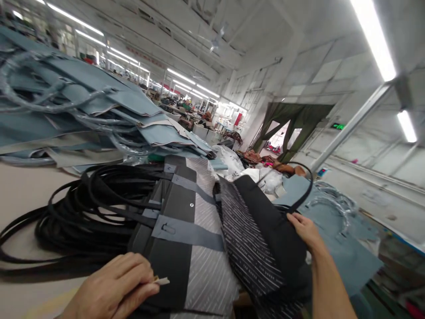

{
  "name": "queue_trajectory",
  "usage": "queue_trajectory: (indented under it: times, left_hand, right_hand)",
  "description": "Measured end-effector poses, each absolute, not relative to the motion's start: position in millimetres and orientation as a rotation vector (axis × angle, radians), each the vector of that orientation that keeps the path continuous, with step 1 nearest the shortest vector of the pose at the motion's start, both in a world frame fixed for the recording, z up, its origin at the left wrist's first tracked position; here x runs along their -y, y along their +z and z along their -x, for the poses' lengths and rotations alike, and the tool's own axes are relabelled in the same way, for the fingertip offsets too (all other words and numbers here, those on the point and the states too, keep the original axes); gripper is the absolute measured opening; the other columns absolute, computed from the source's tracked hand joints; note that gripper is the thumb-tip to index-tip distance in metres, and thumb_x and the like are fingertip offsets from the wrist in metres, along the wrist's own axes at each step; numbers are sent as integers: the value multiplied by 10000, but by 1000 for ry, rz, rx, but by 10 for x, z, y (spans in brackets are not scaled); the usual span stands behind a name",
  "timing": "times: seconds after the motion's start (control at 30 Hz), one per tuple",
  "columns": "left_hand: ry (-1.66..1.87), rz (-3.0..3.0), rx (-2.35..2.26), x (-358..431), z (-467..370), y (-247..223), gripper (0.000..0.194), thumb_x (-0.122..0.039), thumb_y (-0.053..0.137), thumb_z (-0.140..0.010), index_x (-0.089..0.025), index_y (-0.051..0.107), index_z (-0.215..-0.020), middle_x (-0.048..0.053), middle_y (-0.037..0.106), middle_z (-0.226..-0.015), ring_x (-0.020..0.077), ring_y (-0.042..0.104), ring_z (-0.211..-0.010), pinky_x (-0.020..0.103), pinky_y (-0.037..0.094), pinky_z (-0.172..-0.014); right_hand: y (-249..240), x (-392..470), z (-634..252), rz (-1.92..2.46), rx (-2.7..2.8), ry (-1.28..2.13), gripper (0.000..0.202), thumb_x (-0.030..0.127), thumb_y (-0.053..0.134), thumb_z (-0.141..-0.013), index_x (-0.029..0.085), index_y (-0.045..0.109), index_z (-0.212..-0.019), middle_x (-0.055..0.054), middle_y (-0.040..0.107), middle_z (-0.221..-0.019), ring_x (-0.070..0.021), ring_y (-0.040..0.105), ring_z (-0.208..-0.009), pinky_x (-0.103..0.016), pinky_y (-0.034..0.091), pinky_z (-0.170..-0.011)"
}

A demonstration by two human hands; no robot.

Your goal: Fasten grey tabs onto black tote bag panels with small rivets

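Closed at the lower left, my left hand [117, 281] pinches a small pale strip [162, 281] whose kind I cannot make out. Beside it lies a stack of dark bag panels [175, 199] with grey patterned lining [210, 221], grey tabs and black straps [99, 212] looping out to the left. My right hand [304, 228] grips the edge of a black bag panel [262, 208], thumb on top, next to its raised strap loop [308, 186]. This panel leans up on the right, its striped dark lining [249, 239] facing the stack.
Blue-grey bag pieces [83, 102] with plastic-wrapped handles are heaped at the left back. More blue pieces [345, 248] lie at right, by a metal post [352, 119]. Clear plastic [229, 159] and brown pieces [250, 156] sit behind. The pale tabletop [20, 190] shows at left.
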State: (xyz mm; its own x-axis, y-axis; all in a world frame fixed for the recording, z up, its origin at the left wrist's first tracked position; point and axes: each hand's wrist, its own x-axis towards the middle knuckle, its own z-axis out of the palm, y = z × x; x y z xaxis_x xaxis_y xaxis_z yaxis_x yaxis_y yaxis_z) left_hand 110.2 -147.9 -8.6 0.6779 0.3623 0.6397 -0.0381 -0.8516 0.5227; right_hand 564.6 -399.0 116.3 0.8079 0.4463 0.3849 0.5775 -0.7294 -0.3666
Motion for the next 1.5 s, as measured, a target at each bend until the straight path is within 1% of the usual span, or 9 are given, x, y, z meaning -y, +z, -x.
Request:
queue_trajectory:
  times: [0.17,0.23,0.33,0.6,0.8,0.93,1.1,1.27,1.5]
  left_hand:
    - [996,-2352,-252,1565,-1160,106,384,-420,506,-1026,-191,583,-726,-5,606,-779,95,602,-645,161,475,-602]
    - [975,-2371,-263,1582,-1173,120,399,-429,490,-1030,-180,547,-724,-4,582,-776,94,575,-632,179,456,-583]
    - [943,-2414,-256,1597,-1167,114,409,-419,443,-1047,-175,518,-726,-8,544,-773,87,534,-611,191,431,-567]
    - [930,-2442,-320,1592,-1087,19,321,-333,468,-1049,-184,508,-767,-17,524,-803,100,537,-670,212,420,-614]
    - [928,-2417,-357,1534,-1116,-14,226,-299,421,-1064,-184,612,-1027,-5,625,-834,123,620,-735,216,473,-661]
    - [935,-2419,-328,1540,-1157,18,331,-235,390,-1065,-183,609,-823,-12,575,-714,115,570,-632,221,426,-584]
    - [1069,-2331,-309,1551,-1219,-62,175,-179,470,-1032,-204,605,-923,-16,630,-773,112,592,-671,215,432,-624]
    - [1030,-2241,-463,1461,-1312,-313,184,-205,465,-1024,-207,567,-870,-27,594,-736,102,600,-643,197,439,-605]
    - [988,-2222,-493,1464,-1288,-421,150,-170,467,-992,-220,547,-875,-32,585,-732,102,603,-638,199,434,-597]
  right_hand:
    - [982,4149,-5319,2652,516,-459,363,498,595,-657,196,742,-793,-202,722,-774,-412,687,-781,-575,498,-791]
    - [876,3891,-4787,2402,807,-381,403,509,620,-759,237,751,-1026,-124,763,-961,-334,712,-879,-499,530,-869]
    - [723,3374,-3783,1887,1480,-135,154,326,648,-888,246,727,-995,-55,757,-958,-208,710,-846,-324,580,-796]
    - [465,2723,-2778,1458,2015,-168,150,47,570,-922,176,643,-941,-47,670,-805,-168,615,-723,-288,535,-676]
    - [381,2623,-2766,1486,2063,-266,141,51,535,-936,180,583,-905,-36,631,-729,-168,578,-651,-283,485,-609]
    - [292,2550,-2740,1487,1947,-254,161,32,532,-916,181,588,-890,-21,641,-729,-146,603,-661,-258,485,-628]
    - [174,2309,-3188,1783,1491,-5,151,210,559,-914,187,665,-808,-10,650,-691,-143,620,-635,-263,482,-622]
    - [91,1866,-3880,1755,869,602,374,520,720,-711,151,713,-772,-18,634,-603,-139,580,-542,-272,505,-537]
    - [-43,1505,-4134,1830,825,703,354,458,755,-599,130,698,-720,6,582,-539,-103,527,-481,-214,448,-436]
